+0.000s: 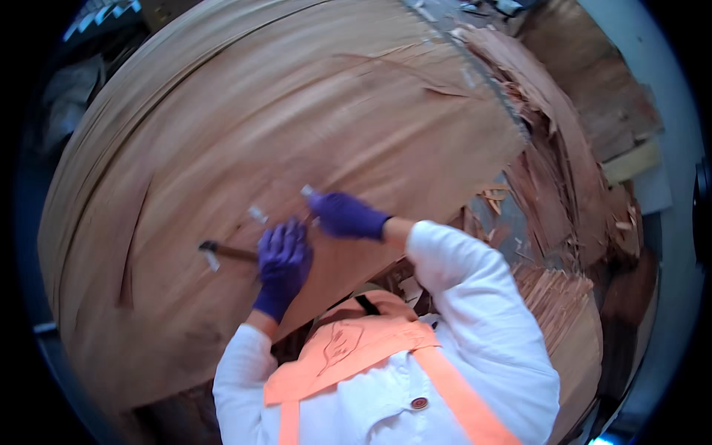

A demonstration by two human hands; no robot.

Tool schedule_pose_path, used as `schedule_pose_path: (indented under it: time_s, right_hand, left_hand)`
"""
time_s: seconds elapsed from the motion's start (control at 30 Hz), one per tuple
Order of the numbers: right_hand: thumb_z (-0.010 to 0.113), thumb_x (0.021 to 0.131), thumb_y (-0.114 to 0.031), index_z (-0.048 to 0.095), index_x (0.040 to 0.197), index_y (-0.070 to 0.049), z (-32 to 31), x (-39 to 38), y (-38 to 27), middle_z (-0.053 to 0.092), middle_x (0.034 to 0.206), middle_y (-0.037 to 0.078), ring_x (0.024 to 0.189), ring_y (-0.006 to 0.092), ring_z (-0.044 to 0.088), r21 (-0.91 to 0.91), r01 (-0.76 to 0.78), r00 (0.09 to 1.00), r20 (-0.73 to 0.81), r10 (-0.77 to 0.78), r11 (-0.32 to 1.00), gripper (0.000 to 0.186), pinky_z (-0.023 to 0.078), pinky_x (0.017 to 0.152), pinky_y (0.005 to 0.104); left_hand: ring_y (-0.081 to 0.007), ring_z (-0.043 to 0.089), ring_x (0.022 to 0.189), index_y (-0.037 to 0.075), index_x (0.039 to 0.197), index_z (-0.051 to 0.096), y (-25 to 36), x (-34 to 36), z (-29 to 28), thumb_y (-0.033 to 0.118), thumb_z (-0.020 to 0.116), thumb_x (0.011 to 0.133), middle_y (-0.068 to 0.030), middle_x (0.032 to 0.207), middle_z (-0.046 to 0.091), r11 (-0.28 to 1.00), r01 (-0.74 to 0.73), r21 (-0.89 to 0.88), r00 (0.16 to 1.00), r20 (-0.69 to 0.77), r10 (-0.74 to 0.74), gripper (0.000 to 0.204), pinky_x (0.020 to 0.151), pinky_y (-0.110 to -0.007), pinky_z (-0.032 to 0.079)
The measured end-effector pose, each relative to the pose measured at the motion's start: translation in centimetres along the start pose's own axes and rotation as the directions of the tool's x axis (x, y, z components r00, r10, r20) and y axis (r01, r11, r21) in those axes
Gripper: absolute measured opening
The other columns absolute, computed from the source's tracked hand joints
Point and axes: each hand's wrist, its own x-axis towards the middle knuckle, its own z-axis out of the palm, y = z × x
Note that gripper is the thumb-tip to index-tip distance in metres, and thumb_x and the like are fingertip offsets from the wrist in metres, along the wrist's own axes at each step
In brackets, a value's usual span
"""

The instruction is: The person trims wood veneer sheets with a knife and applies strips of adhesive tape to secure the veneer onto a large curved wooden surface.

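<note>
A large brown wood veneer sheet (245, 133) spreads before me. My left hand (284, 256), in a purple glove, lies on it with fingers stretched out. Beside that hand is a tool with a wooden handle and a dark head, seemingly a hammer (236, 253); the handle's near end is hidden by the hand. My right hand (347, 215), also gloved, is closed low over the sheet, with a small white tape-like piece (308, 191) at its fingertips. Two similar white pieces, one by the left fingers (257, 213) and one below the tool's head (211, 261), lie on the sheet.
Torn veneer strips (545, 148) are heaped along the right side, with wood scraps (493, 196) between them and the sheet. More layered veneer (560, 304) lies at the lower right. The sheet has a long split (137, 237) at left and a raised sliver (445, 92) farther back.
</note>
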Motion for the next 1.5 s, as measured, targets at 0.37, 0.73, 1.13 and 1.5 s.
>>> schedule_pose_path:
  time_s: [0.37,0.73,1.13,1.5]
  right_hand:
    - [0.057,0.092,-0.014,0.053,0.104,-0.006,-26.2,-9.8,1.9,0.063,0.078,0.004,0.063,0.0094,0.061,0.243,-0.844,0.481,-0.053,0.875,0.479,0.014,0.045,0.051,0.0231]
    - [0.061,0.082,-0.014,0.049,0.124,-0.009,-35.2,-2.4,25.2,0.066,0.103,0.02,0.091,0.0378,0.064,-0.443,-0.49,0.867,-0.334,0.369,0.751,0.044,0.05,0.08,0.047]
    - [0.058,0.093,-0.011,0.047,0.123,-0.001,-38.8,-1.7,22.2,0.064,0.085,0.005,0.07,0.0088,0.058,0.354,-0.712,0.685,0.155,0.712,0.607,0.034,0.048,0.06,0.0249]
    - [0.058,0.093,-0.013,0.049,0.112,0.0,-41.0,2.5,28.8,0.062,0.079,0.007,0.061,0.0099,0.06,0.44,-0.764,0.571,0.122,0.812,0.471,0.024,0.046,0.052,0.0238]
  left_hand:
    - [-0.0355,0.056,0.112,0.004,0.113,0.063,10.2,9.7,-0.3,0.012,0.065,0.077,-0.0174,0.121,0.061,0.826,0.173,-0.537,0.907,-0.239,-0.346,0.036,0.101,-0.048,0.038]
    - [-0.0377,0.055,0.111,0.001,0.116,0.061,12.7,27.8,1.8,0.018,0.065,0.08,-0.0214,0.122,0.059,0.881,0.214,-0.421,0.953,-0.106,-0.282,0.04,0.098,-0.047,0.039]
    - [-0.0378,0.054,0.114,0.003,0.119,0.059,13.6,45.7,8.9,0.022,0.064,0.081,-0.0206,0.126,0.056,0.859,0.19,-0.475,0.951,-0.128,-0.281,0.043,0.097,-0.045,0.041]
    - [-0.034,0.053,0.118,0.0,0.114,0.061,17.3,50.7,15.1,0.02,0.062,0.083,-0.0175,0.124,0.059,0.873,0.088,-0.48,0.962,-0.188,-0.2,0.037,0.102,-0.046,0.038]
